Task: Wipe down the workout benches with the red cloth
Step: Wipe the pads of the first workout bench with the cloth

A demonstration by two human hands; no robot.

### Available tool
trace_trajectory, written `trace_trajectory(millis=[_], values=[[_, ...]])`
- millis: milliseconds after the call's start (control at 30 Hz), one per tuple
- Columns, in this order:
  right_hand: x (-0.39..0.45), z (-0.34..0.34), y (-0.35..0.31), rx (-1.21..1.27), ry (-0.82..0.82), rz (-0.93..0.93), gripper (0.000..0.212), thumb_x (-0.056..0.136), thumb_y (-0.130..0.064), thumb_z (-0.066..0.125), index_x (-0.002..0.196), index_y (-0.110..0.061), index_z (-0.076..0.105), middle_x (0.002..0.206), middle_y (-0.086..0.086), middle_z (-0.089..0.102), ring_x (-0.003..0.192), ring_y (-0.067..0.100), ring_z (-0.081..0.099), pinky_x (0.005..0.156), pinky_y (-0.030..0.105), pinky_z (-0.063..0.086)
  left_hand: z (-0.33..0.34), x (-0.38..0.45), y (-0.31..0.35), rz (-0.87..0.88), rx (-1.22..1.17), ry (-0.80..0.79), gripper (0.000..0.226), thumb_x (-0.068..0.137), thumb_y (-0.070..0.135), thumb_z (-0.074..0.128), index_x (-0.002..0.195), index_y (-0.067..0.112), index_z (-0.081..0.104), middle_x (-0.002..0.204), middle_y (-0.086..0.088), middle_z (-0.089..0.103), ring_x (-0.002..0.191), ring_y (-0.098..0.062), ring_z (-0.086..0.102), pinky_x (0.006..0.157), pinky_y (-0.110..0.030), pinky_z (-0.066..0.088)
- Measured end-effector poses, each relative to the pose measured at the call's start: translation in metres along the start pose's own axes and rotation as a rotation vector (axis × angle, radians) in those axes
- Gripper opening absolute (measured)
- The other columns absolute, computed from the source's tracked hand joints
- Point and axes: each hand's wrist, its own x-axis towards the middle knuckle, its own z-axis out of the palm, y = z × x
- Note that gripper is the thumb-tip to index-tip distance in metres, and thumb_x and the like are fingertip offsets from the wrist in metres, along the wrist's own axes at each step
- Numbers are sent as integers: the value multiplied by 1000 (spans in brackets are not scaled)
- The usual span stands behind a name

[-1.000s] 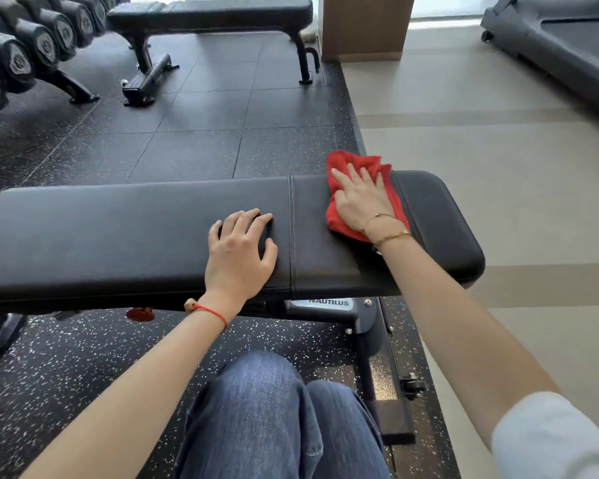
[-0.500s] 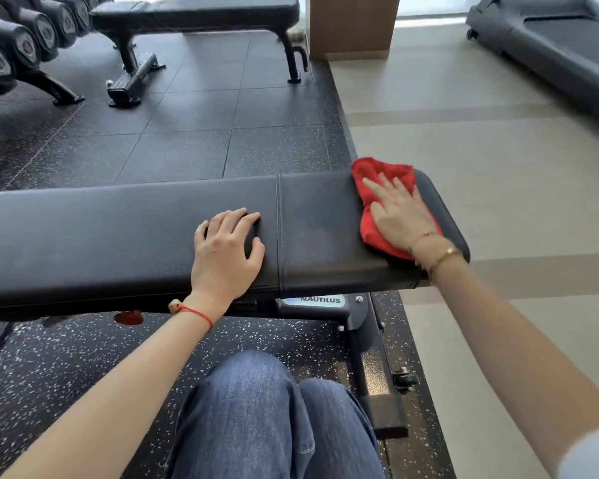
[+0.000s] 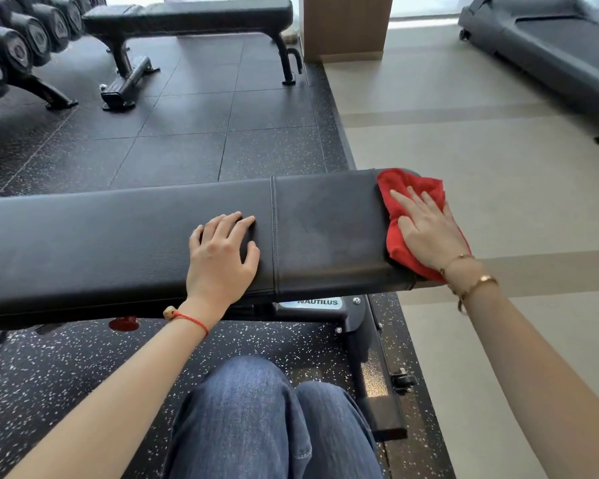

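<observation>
Cloth (image 3: 400, 209), bright red and bunched, is lying under our right hand (image 3: 427, 233) at the very end of the near bench (image 3: 118, 236), its edge spilling over the pad's rim. We are pressing it flat with fingers spread, palm down, not clutching it. Our left hand (image 3: 220, 257) is resting released on the black pad, fingers loosely splayed just left of the stitched seam (image 3: 274, 233), holding nothing. Between our two hands we are seeing bare padding. Beyond our left hand, well apart, a second bench (image 3: 194, 13) is standing beside a rack of dumbbells (image 3: 18, 43). Below our wrists, our knees in jeans (image 3: 270, 420) are showing.
</observation>
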Motion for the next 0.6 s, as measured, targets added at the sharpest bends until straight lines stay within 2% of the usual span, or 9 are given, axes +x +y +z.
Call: trace_trajectory(millis=[133,233,467,600], values=[[54,-8,-11,-18,-53,98,54,99,-27,25,152,-32,18,163,1,7,150,25,6,121,46,-3,-1,0,1,-7,18,-5,43,95,31,49,136,22,54,143,0,52,136,-22,43,117,-48,27],[74,3,-43,-51,-62,64,55,98,-27,25,152,-30,19,163,3,9,149,27,9,120,47,-2,-2,0,2,-10,17,0,43,95,31,50,136,22,54,143,0,53,135,-22,43,117,-48,28],[18,32,-137,-80,-102,-345,55,99,-25,31,153,-27,19,162,4,12,149,25,12,121,48,3,-2,1,2,-21,16,-1,42,93,32,51,134,24,56,142,2,54,135,-21,44,116,-47,28],[-39,38,-138,-46,-85,-514,57,97,-27,34,152,-32,18,161,-3,16,149,19,12,122,43,2,-2,0,2,-15,0,3,44,93,34,47,135,23,56,142,1,54,135,-21,44,116,-48,28]])
